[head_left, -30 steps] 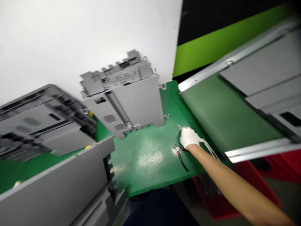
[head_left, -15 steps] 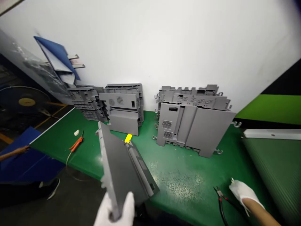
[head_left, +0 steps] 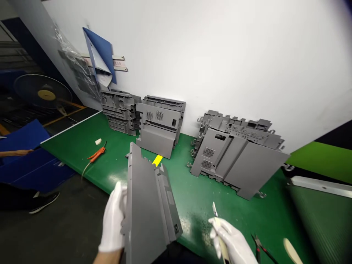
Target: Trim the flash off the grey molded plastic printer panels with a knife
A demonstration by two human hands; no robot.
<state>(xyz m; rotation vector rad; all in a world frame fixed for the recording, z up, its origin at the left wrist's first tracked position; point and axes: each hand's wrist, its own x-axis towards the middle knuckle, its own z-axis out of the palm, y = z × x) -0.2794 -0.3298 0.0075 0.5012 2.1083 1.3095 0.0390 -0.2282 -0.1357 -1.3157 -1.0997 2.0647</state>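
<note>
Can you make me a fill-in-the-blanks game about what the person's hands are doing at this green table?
1. The left hand holds a big ____ plastic panel.
2. The right hand grips a small knife with its blade pointing ____.
3. The orange cutters lie on the ____ table.
4. Both hands wear ____ gloves.

Missing words: grey; up; green; white
</note>
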